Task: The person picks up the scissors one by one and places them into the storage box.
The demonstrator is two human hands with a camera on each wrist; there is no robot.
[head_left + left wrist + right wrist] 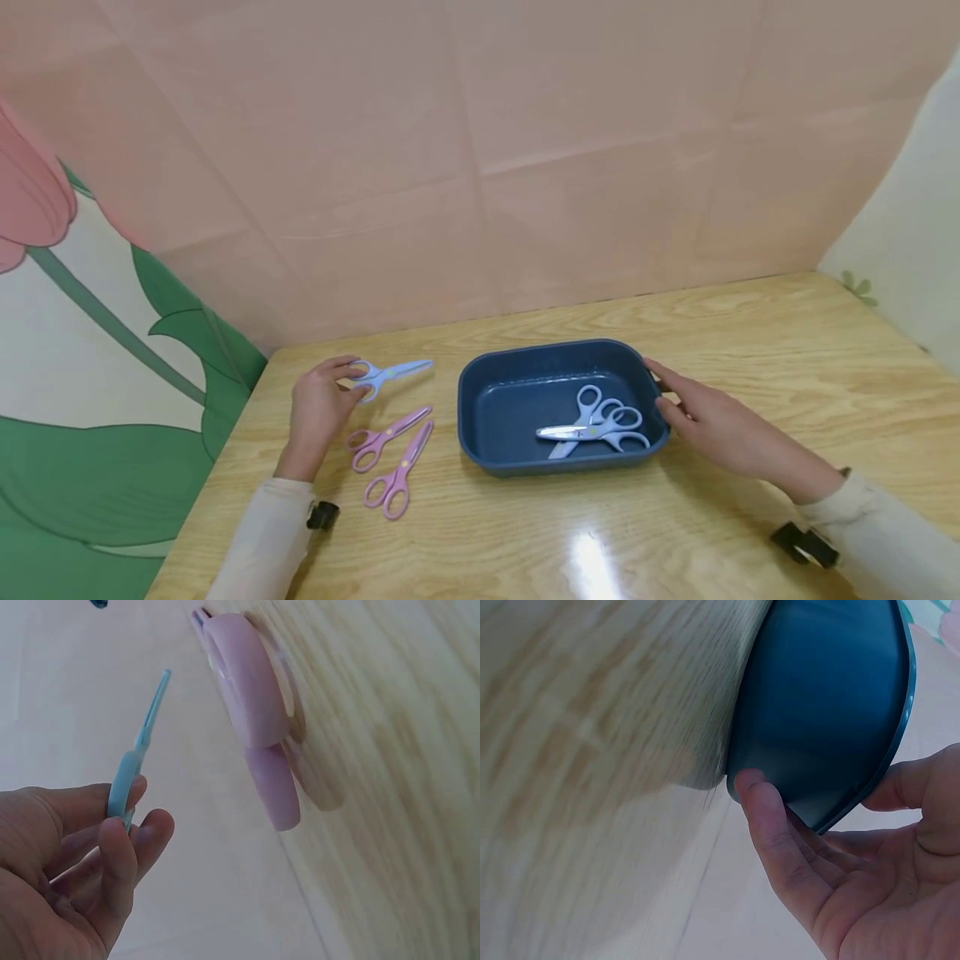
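Note:
My left hand (322, 400) pinches light blue scissors (392, 372) by their handle loops, blades pointing right. In the left wrist view the scissors (129, 776) appear edge-on between thumb and fingers. Two pairs of pink scissors, a farther one (392, 431) and a nearer one (399, 479), lie on the table just right of that hand. My right hand (708, 417) holds the right end of a dark blue bin (480, 457), its fingers against the rim and outer wall (817, 712). Inside the bin, two light blue scissors (600, 429) lie crossed at the right side.
The wooden table (480, 542) meets a pinkish backdrop (480, 167) along its far edge. A cloth with a tulip pattern (97, 333) hangs at the left. A whitish wall covering (915, 225) borders the table's right side.

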